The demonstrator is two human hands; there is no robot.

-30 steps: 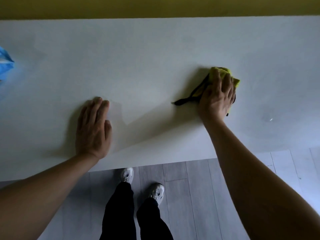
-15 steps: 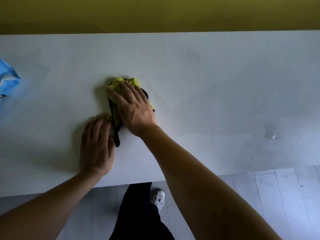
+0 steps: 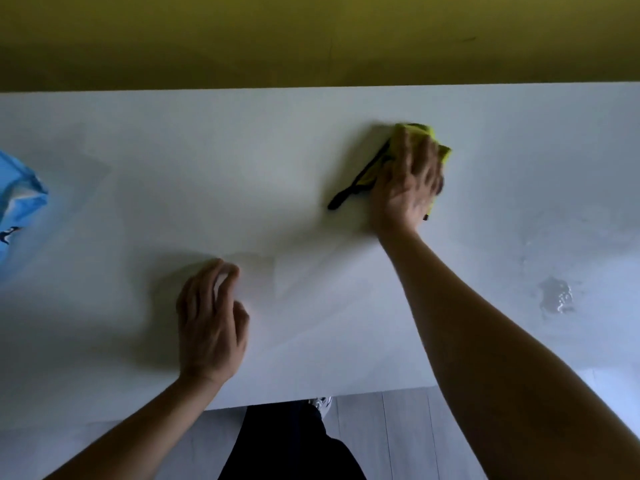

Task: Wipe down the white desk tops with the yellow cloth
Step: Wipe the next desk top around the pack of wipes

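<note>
The white desk top [image 3: 138, 168] fills the middle of the view. My right hand [image 3: 407, 188] presses the yellow cloth [image 3: 440, 147] flat on the desk, right of centre and toward the far edge; the hand is blurred. Most of the cloth lies hidden under the hand. A black edge or strap of the cloth [image 3: 349, 192] trails out to the left. My left hand [image 3: 211, 320] rests on the desk near the front edge, fingers loosely bent, holding nothing.
A blue bag or packet [image 3: 17, 202] lies at the desk's left edge. A wet patch [image 3: 557, 296] glistens on the right part of the desk. A yellow wall [image 3: 311, 39] stands behind the desk. Grey floor [image 3: 398, 438] and my legs [image 3: 287, 445] show below the front edge.
My right hand swept the cloth left to beside my left hand, then back to the right and farther from me. My left hand's fingers have lifted from flat to loosely bent.
</note>
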